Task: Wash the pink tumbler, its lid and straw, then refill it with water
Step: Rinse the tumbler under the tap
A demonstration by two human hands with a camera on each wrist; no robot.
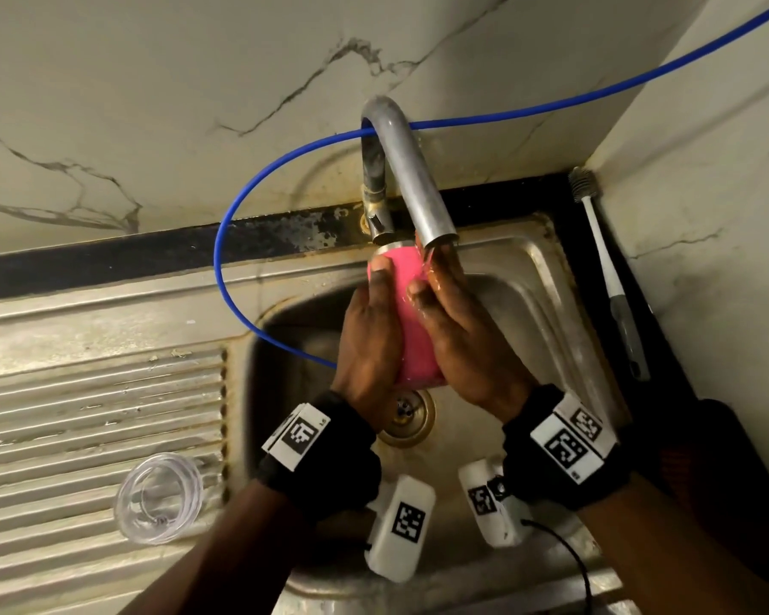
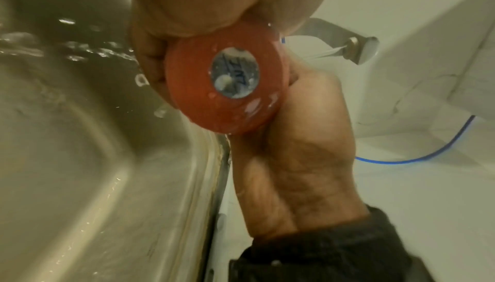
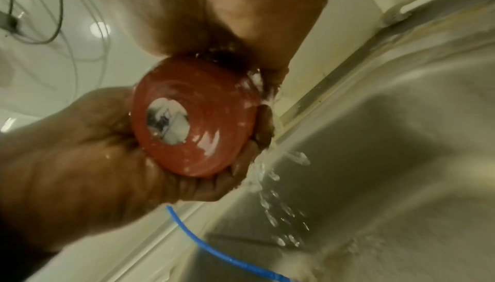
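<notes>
Pink tumbler (image 1: 411, 312) held at frame centre over sink (image 1: 529, 277), tilted, open rim up under faucet (image 1: 411, 179) spout. Left hand (image 1: 367, 335) wraps tumbler's left side, thumb on top; right hand (image 1: 458, 330) wraps right side, wet, fingers (image 1: 418, 290) curled on pink wall. Blue hose (image 1: 240, 215) loops from upper right behind faucet down into sink. Clear lid (image 1: 158, 497) lies on ribbed drainboard (image 1: 85, 415), lower left. Bottle brush (image 1: 604, 264) lies along black bench (image 1: 667, 348) edge, right. Drain (image 1: 407, 415) below tumbler.
</notes>
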